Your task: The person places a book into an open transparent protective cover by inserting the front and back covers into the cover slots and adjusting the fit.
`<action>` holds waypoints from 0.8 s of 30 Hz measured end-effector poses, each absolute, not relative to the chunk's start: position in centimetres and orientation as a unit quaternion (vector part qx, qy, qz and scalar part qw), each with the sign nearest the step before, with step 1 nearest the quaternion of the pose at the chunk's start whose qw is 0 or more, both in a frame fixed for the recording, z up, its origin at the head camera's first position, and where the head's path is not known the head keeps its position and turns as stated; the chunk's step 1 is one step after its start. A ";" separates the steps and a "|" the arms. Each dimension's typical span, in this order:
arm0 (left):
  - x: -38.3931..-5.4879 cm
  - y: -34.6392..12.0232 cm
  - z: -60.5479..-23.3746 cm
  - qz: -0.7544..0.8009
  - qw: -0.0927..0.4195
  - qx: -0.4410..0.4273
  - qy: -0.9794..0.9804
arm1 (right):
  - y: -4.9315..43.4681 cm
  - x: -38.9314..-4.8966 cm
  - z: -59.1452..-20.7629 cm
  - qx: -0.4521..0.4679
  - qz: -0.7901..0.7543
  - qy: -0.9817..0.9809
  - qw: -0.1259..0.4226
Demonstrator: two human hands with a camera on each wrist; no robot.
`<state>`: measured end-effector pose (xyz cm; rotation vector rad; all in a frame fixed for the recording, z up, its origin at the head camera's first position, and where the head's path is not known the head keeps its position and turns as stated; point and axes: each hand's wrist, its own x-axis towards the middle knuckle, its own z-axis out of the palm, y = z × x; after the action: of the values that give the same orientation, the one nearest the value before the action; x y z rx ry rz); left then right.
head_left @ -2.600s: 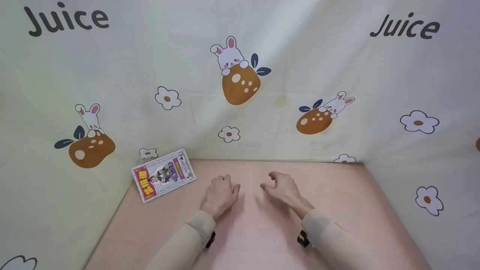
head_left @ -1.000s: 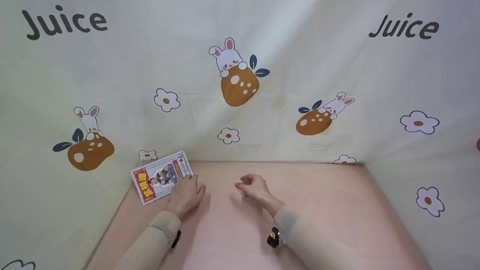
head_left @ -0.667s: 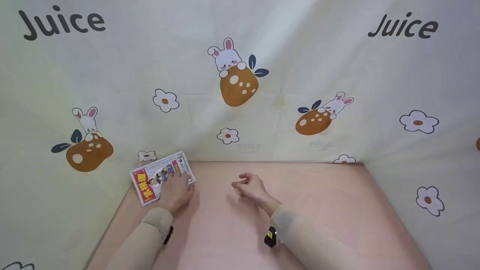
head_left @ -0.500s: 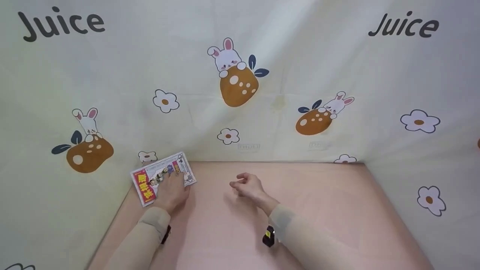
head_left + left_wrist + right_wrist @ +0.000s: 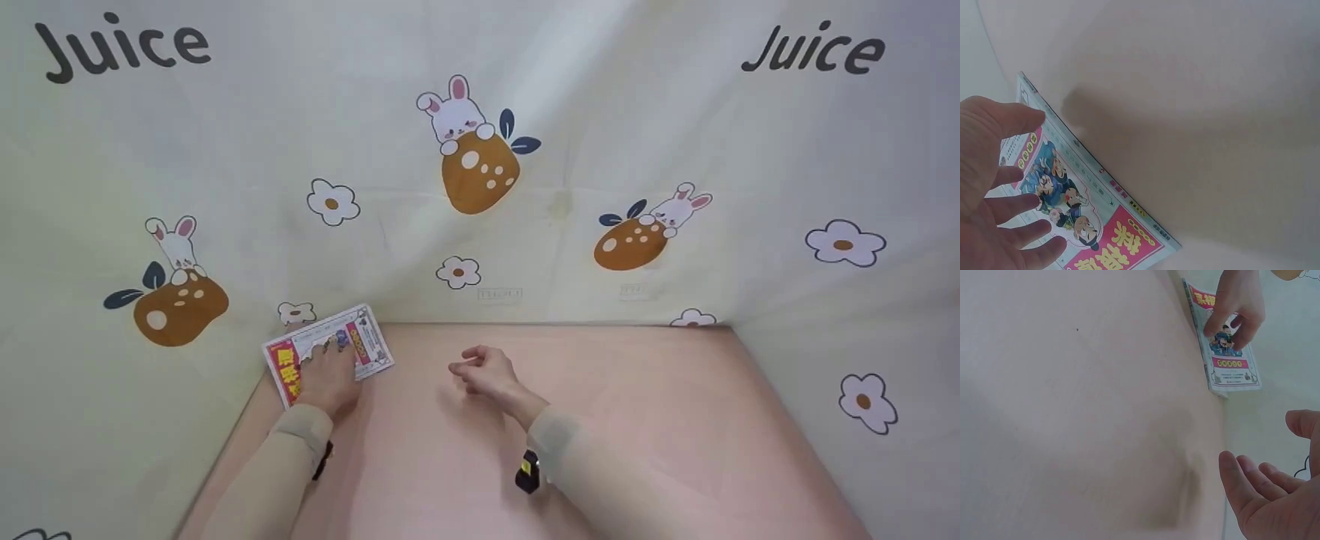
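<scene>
A thin book with a red and yellow title band and cartoon figures on its pale cover lies at the table's back left corner. Over its cover is my left hand, fingers spread and relaxed. In the left wrist view the thumb and fingers stand above the book, with a gap between them and nothing pinched. My right hand hovers near the middle of the table, holding nothing. Its fingers are loosely bent with the thumb apart, as the right wrist view shows the hand against the cloth.
The pink tabletop is bounded by pale cloth walls at the back and both sides, printed with rabbits, fruit and flowers. The book's far left corner sits close against the left wall. Each wrist wears a dark camera.
My left hand has moved left from the table's middle until it is over the book. The right hand has also drifted left. The book stays in place.
</scene>
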<state>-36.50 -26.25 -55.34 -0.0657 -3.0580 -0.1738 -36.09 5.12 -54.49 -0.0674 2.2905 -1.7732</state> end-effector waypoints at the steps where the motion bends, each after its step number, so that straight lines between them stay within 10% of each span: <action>1: -36.7 -26.3 -55.4 -0.055 0.033 -0.023 -0.998 | 5.1 -36.1 -54.5 -0.023 -0.605 0.787 0.121; 24: -35.9 -26.5 -51.8 -0.071 -0.090 -0.021 -0.993 | 3.2 -36.3 -55.2 -0.011 -0.632 0.761 0.146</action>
<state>-35.90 -26.46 -51.83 -0.0708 -3.3117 -0.2363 -36.34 3.23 -55.19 -0.0310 2.1909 -1.8192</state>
